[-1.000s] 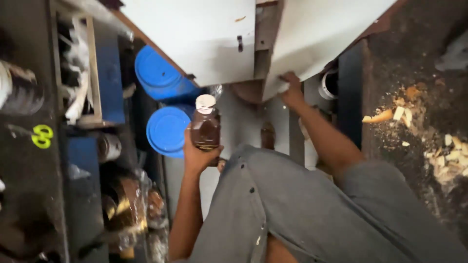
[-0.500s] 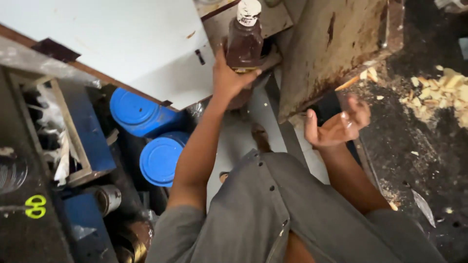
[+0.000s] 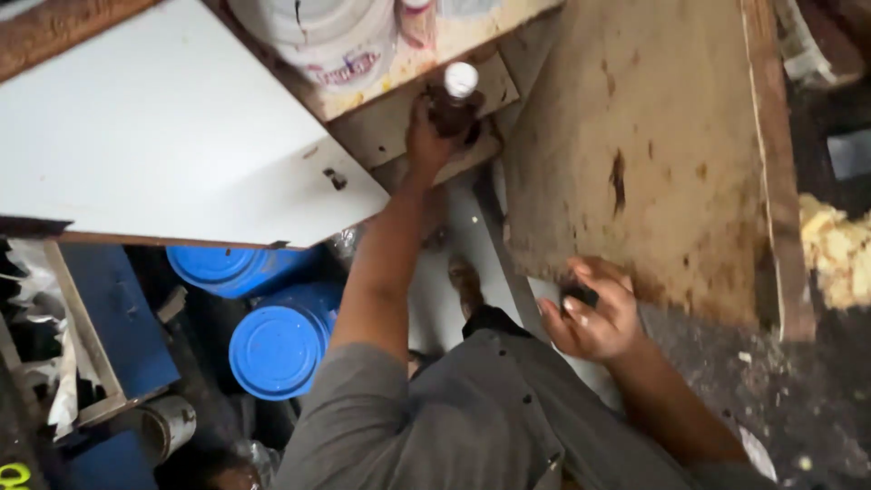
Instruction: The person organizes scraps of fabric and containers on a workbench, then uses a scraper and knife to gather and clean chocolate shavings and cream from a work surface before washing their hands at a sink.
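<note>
My left hand [image 3: 425, 136] reaches up and grips a small brown bottle [image 3: 456, 98] with a white cap, holding it against the edge of a stained shelf [image 3: 408, 68]. My right hand [image 3: 594, 316] hovers lower, at the bottom edge of a worn brown cabinet door [image 3: 635, 154]. Its fingers are half curled, with a small dark shape between thumb and fingers. I cannot tell whether it holds that shape. A white cabinet door [image 3: 163, 145] stands open on the left.
A white bucket [image 3: 318, 36] sits on the shelf above the bottle. Two blue round lids [image 3: 277, 349] lie below the white door, beside a blue frame [image 3: 118, 318] and a metal can [image 3: 168, 425]. Yellow crumbs [image 3: 835, 259] litter the dark floor at right.
My left hand has raised the brown bottle from waist height to the shelf. My right hand let go of the door edge and dropped lower, fingers now curled.
</note>
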